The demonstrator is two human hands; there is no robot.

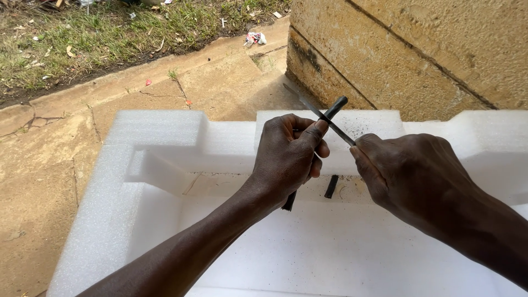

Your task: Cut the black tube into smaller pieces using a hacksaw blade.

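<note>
One dark round rod [333, 109], thin and matt, gripped upright-tilted in the closed left hand [289, 157]; its lower end shows below the fist. One slim flat metal blade [319, 114], grey, pinched in the closed right hand [410, 173], laid across the rod near its top, touching. One short black rod piece [331, 186] lying in the recess of one white foam packing tray [159, 165], grainy, stepped, sprinkled with dark specks. Beyond: cracked concrete ground [49, 165], one stone block wall [418, 49], grass [110, 27].

Outdoor yard, perhaps behind a house: littered grass [110, 33], cracked concrete path [165, 93] (stone-block wall [418, 49] alongside)
</note>
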